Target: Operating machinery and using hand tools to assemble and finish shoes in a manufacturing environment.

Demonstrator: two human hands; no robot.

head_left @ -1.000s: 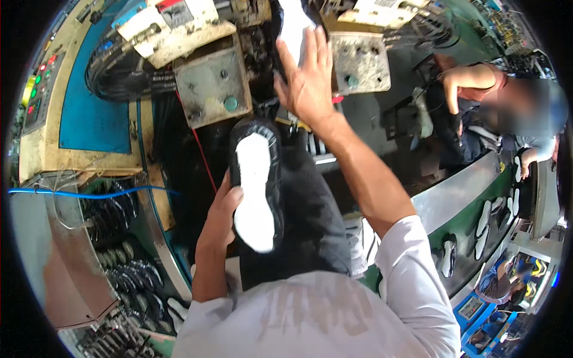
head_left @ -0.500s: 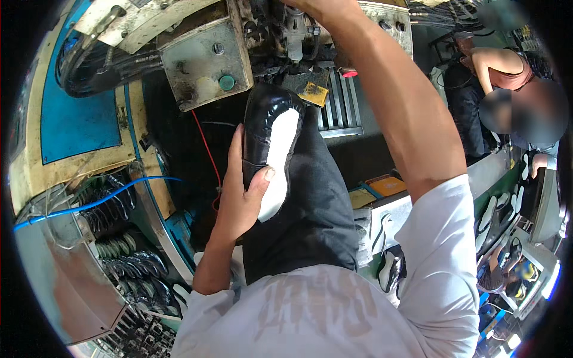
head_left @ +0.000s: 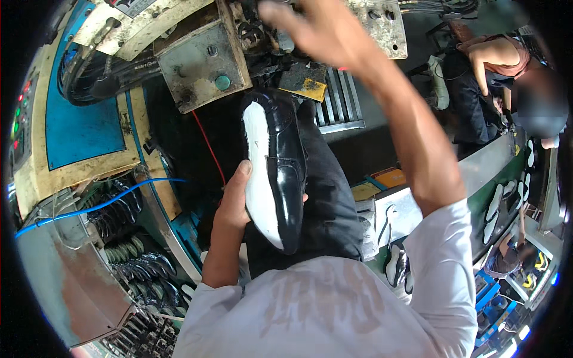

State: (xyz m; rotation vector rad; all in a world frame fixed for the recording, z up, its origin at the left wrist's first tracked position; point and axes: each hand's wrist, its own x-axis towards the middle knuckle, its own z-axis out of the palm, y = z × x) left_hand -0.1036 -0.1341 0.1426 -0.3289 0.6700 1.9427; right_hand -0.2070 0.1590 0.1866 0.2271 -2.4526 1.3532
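Observation:
A glossy black shoe upper with a white sole-side board is in my left hand, above my lap. My left thumb presses on the white board's edge, and fingertips show at the far side of the upper. Its toe points away from me, towards the machine. My right hand hangs in front of the machine, slightly blurred, with fingers stretched out and nothing seen in them.
A control box with a green button juts out beyond the shoe. Nearby are a yellow piece and a metal grate. A rack of dark shoe-shaped parts stands left. Another person sits at far right.
The shoe upper has turned in my left hand, its white board now facing left and its black side right. My right hand has come down and back from the machine, more into view.

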